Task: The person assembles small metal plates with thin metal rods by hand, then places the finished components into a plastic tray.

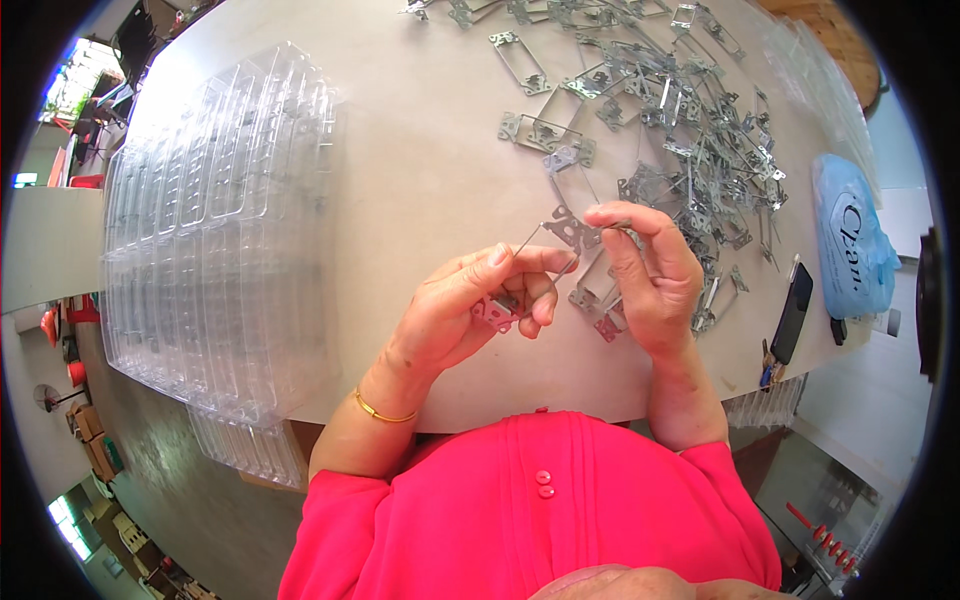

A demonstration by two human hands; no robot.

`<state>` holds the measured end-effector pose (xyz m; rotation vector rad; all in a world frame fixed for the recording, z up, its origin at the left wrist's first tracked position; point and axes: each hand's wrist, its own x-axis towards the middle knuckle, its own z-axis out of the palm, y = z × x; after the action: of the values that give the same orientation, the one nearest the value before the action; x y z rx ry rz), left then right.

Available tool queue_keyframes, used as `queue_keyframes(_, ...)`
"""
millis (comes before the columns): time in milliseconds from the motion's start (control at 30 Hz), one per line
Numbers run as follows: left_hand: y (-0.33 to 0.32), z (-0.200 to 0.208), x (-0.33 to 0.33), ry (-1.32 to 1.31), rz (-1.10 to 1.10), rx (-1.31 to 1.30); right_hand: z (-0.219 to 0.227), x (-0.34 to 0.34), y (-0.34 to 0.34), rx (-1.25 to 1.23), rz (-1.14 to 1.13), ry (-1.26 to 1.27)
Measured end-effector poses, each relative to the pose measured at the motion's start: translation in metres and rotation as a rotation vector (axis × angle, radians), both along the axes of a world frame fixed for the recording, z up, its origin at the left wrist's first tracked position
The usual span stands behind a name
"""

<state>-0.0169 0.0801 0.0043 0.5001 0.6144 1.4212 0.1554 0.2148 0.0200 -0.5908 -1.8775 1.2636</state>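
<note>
My left hand (440, 305) is closed around a thin rectangular metal frame (570, 230) with cut-out end plates. One end plate tilts up to the right, and the near one picks up a pink reflection below my fingers. My right hand (655, 285) pinches thumb and forefinger together beside the upper end plate. Whatever sits between those fingertips is too small and hidden to name. Just under the right hand, another metal frame (585, 298) lies on the table. Beyond both hands spreads a tangled heap of similar metal frames (700, 150).
Stacked clear plastic trays (215, 220) cover the left of the pale table (420, 130). A blue plastic bag (850, 240) and a dark phone (793, 315) lie at the right edge. Keys (768, 368) rest below the phone. More clear trays (820, 80) stand at the far right.
</note>
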Motion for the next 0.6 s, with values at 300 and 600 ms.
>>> queue_keyframes(300,0.001,-0.008,-0.002,-0.055,-0.032,0.003,-0.001,0.006,-0.006,0.000,0.028,0.166)
queue_keyframes(600,0.000,-0.006,0.000,-0.001,-0.050,-0.023,-0.003,0.004,-0.002,0.170,0.048,0.146)
